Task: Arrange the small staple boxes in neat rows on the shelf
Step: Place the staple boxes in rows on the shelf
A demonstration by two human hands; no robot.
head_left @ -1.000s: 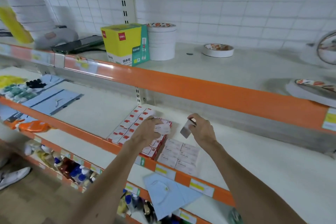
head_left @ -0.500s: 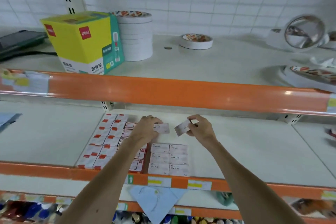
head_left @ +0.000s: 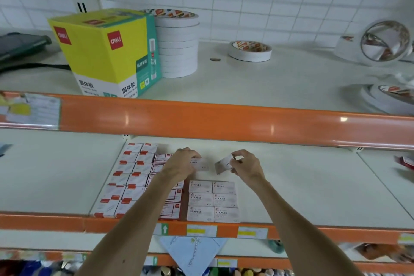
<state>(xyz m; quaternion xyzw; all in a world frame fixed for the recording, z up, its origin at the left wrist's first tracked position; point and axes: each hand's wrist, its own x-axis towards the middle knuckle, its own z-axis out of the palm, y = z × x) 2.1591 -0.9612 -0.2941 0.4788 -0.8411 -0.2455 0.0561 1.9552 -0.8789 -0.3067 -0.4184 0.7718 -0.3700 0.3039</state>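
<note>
Along the left of this shelf [head_left: 291, 186] the red-marked boxes [head_left: 130, 177] already run in straight columns from the front edge toward the back. Just right of them, my left hand [head_left: 182, 164] is closed over one white staple box [head_left: 201, 164], fingers curled across its top, held behind the two-wide block of staple boxes [head_left: 212, 200] that sits against the front edge. My right hand [head_left: 246, 167] pinches a second box [head_left: 223, 164] between thumb and fingertips, tilted up on one side and not yet flat (whether it touches the shelf I cannot tell). To do this well, I should set the left box down first, flush against the back of the block's left column, then level the right one and slide it in beside it so edges line up and labels face the same way.
</note>
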